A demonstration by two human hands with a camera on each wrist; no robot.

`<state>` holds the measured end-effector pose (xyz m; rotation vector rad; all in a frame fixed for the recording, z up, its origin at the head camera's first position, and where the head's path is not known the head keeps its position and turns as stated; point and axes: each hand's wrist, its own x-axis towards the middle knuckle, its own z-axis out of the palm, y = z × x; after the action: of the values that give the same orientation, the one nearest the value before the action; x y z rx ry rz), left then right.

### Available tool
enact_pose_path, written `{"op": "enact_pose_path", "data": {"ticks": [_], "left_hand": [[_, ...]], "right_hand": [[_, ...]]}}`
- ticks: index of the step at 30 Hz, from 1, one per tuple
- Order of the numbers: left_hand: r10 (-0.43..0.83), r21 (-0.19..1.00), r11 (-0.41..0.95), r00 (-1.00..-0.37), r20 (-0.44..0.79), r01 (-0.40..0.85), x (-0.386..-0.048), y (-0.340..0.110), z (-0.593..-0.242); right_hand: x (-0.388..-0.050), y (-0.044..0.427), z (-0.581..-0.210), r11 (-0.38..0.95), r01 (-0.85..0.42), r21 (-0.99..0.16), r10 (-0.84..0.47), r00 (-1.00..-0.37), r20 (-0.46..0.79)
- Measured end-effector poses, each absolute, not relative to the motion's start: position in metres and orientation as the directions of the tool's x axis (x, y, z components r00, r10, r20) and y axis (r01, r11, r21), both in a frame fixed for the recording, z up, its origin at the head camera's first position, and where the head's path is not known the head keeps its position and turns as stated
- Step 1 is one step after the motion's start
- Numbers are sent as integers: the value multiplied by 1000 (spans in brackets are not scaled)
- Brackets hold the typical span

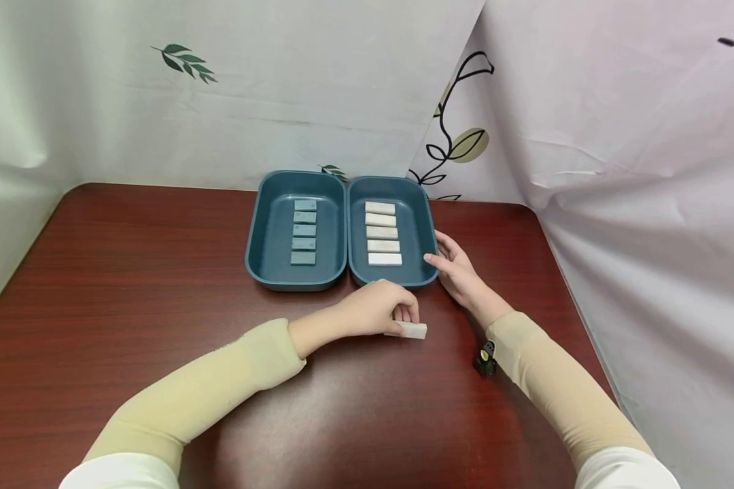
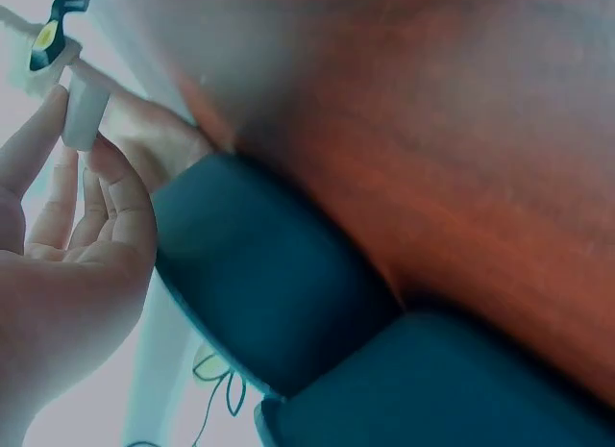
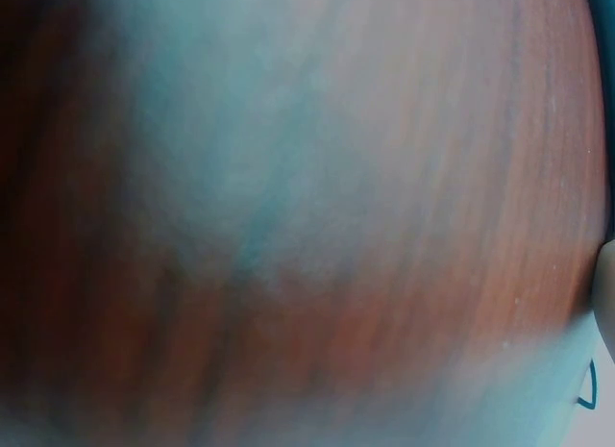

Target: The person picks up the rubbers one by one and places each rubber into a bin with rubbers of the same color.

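Note:
My left hand (image 1: 378, 309) pinches a small white rectangular block (image 1: 413, 331) between thumb and fingers, just in front of the right blue tray (image 1: 428, 217). In the left wrist view the white block (image 2: 86, 111) stands between the fingertips. At that tray's right front side, my right hand (image 1: 461, 275) holds the rim, thumb over the inner edge and fingers outside. A column of several white blocks (image 1: 382, 233) lies in this tray. Beside it, the left blue tray (image 1: 266, 231) bears a column of several blue-grey blocks (image 1: 304, 229).
The dark red wooden table (image 1: 159, 285) reaches back to a pale curtain (image 1: 281, 88) with leaf prints. Another curtain (image 1: 648, 204) hangs along the right side. A small black device (image 1: 485, 358) sits at the right wrist.

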<state>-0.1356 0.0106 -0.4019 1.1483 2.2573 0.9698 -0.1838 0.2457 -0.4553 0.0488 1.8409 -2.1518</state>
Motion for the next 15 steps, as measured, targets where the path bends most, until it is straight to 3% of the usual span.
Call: {"op": "enact_pose_path", "data": {"ticks": [15], "left_hand": [[779,757,400,-627,17,517,-156,-1,-371]], "right_hand": [[-184,246,-455,-114,258,-959,-208,-950,-231]]}}
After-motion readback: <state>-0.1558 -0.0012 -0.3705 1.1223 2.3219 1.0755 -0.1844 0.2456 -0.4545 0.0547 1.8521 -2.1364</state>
